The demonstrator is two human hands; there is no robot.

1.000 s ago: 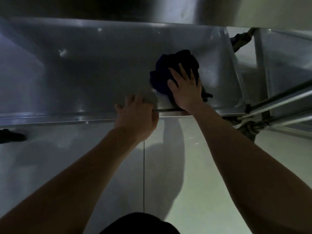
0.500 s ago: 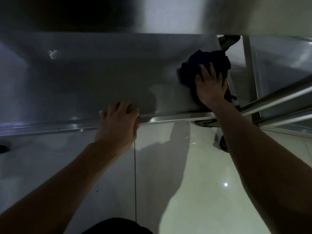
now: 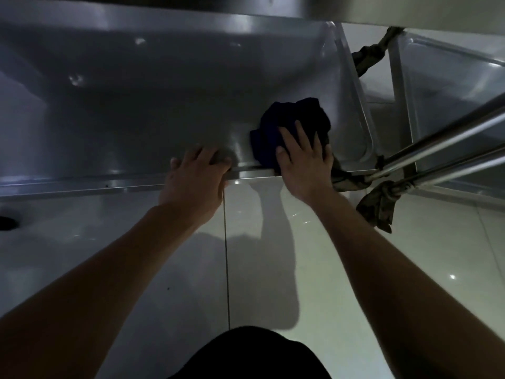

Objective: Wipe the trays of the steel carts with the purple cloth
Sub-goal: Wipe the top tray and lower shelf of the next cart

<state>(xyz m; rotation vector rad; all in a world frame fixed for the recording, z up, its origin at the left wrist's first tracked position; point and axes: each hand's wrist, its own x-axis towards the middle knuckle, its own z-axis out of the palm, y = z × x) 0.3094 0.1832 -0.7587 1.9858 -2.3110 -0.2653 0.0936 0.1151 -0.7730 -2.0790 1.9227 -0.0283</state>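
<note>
A low steel cart tray (image 3: 142,110) lies below me in dim light. The dark purple cloth (image 3: 284,119) is bunched near the tray's front right corner. My right hand (image 3: 303,157) presses flat on the cloth with its fingers spread and straight. My left hand (image 3: 196,179) grips the tray's front rim, its fingers curled over the edge into the tray.
A second steel cart tray (image 3: 448,86) stands to the right, with slanted steel bars (image 3: 442,149) crossing in front of it. Patterned rags (image 3: 378,206) are tied at the frame joints. An upper shelf (image 3: 246,6) overhangs the far side. Glossy floor tiles (image 3: 273,255) lie under me.
My right hand slid the cloth to the tray's right end, then back left and toward the front rim. My left hand stayed on the rim.
</note>
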